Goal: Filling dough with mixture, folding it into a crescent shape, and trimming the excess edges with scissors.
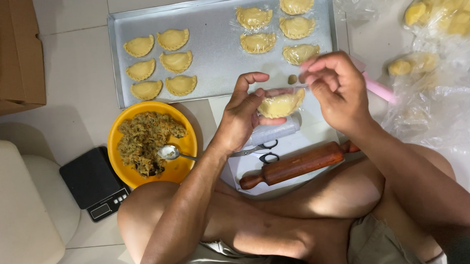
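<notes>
The person sits cross-legged on a pale tiled floor, and both hands meet over a half-moon dough pastry. The left hand cups the pastry from below and behind, fingers curled about it, thumb lying along its lower edge. The right hand has its fingertips pinched together at the pastry's upper right rim; whether they grip dough or a film of plastic wrap cannot be made out, since the knuckles hide the contact.

Beyond the hands lies a metal baking tray, its far edge cut off by the frame. Six crimped pastries sit in two columns on its left part, and five plastic-wrapped pastries lie on its right. A small dark lump rests on the tray just above the held pastry; what it is cannot be told.

Near the left forearm stands a yellow bowl of brownish shredded filling, with a metal spoon resting in it. A black kitchen scale lies beside the bowl. Below the hands are a wooden rolling pin, black-handled scissors partly hidden by the left wrist, and a white roll. A pink tool juts out behind the right hand, mostly covered. Clear bags of dough pieces lie at right, blurred by the plastic.
</notes>
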